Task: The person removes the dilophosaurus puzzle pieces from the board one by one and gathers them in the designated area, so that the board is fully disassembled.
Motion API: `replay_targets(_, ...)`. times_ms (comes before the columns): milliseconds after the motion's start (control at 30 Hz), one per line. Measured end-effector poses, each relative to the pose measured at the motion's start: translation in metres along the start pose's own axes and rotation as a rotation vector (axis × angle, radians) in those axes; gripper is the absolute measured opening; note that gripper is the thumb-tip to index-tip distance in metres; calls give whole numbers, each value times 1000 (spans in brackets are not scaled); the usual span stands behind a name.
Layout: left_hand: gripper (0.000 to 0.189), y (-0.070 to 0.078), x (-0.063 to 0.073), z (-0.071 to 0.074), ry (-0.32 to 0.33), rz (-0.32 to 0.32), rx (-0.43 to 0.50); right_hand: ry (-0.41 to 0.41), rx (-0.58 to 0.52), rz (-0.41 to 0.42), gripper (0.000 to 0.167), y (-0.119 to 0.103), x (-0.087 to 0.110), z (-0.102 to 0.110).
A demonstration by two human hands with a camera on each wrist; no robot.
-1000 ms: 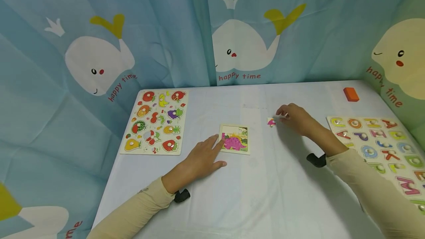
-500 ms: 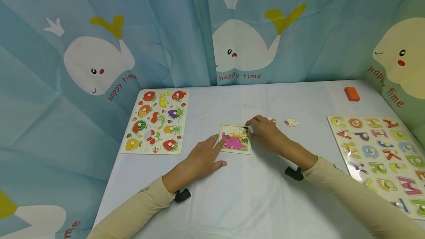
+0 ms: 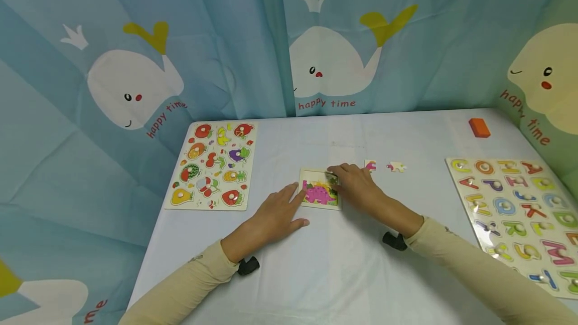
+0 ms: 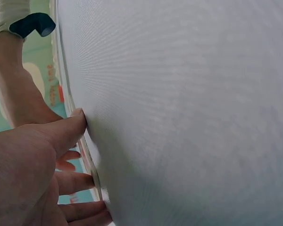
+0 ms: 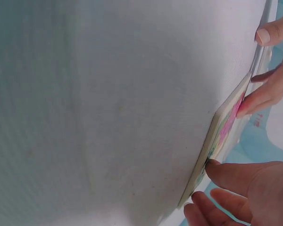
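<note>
A small framed jigsaw puzzle [image 3: 318, 195] with a pink dinosaur lies mid-table, its upper left bare of pieces. My left hand [image 3: 276, 217] rests at its left edge, the index fingertip on the frame and the thumb out on the cloth. Over the puzzle's upper right corner, the right hand [image 3: 356, 187] pinches a dark green puzzle piece [image 3: 331, 178], which its fingers partly cover. In the right wrist view the right thumb [image 5: 221, 172] bears on the puzzle near its edge. Two loose pieces, one pink and white [image 3: 370, 165], the other pale yellow [image 3: 397, 166], lie beyond the right hand.
A fruit peg board [image 3: 249, 164] lies on the left side of the white-covered table. A letter peg board [image 3: 496, 187] lies at the right. An orange block [image 3: 479, 128] sits near the back right corner. A whale-print curtain [image 3: 257, 54] hangs behind.
My right hand has moved left from the loose pieces to the puzzle's upper right corner, uncovering the pale yellow piece. The dark green piece now looks tilted. The left hand has stayed put.
</note>
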State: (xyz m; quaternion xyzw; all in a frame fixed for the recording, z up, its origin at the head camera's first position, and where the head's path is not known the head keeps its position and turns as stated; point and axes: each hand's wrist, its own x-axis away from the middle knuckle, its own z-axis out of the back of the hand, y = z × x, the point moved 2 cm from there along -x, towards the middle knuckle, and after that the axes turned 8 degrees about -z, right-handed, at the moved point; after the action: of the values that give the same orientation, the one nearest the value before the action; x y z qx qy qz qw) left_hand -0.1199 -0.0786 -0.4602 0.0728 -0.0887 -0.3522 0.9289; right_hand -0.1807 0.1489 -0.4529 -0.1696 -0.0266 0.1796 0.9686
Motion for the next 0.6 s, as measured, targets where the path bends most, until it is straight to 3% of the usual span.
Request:
replay_targets(400,77,1,0,0,5,-2,-18,23,21,42,54,-3,4,3)
replay_targets(600,77,1,0,-1,5,0,-2,-29,36,9,52,-3,-3,4)
